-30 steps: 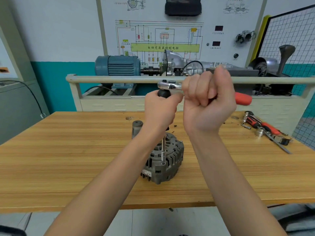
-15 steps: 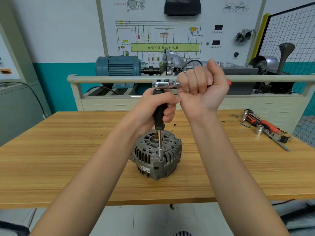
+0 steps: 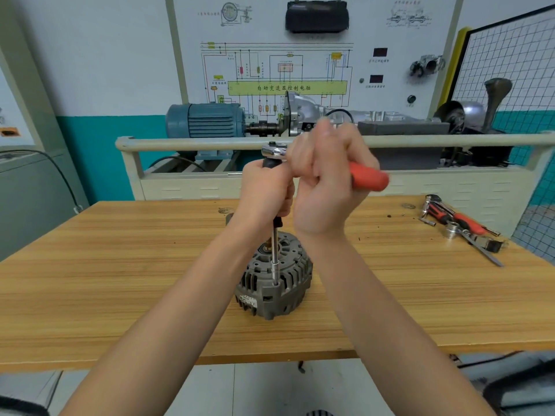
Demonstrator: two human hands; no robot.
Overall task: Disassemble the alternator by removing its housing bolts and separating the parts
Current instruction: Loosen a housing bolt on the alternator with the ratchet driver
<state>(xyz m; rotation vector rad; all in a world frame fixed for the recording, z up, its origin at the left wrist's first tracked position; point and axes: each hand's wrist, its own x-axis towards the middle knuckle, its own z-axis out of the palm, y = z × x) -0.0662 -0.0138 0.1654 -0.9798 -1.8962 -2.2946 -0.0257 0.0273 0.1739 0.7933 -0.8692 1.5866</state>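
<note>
Left hand (image 3: 265,187): clenched round black extension grip (image 3: 268,163).
Right hand (image 3: 326,181): grasping red-handled chrome ratchet (image 3: 368,177).
Risk: unclamped grey ribbed alternator (image 3: 274,279) may tip; socket may slip.

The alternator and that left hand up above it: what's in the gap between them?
In the head view, a slim metal extension bar runs from the left hand down to a bolt spot on the alternator.

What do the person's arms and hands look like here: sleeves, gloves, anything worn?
Both forearms are bare right to the bottom of the picture, with no sleeves in view. The left hand and right hand wear no gloves. No watch, ring or wristband shows on either. The right hand is a little blurred.
</note>
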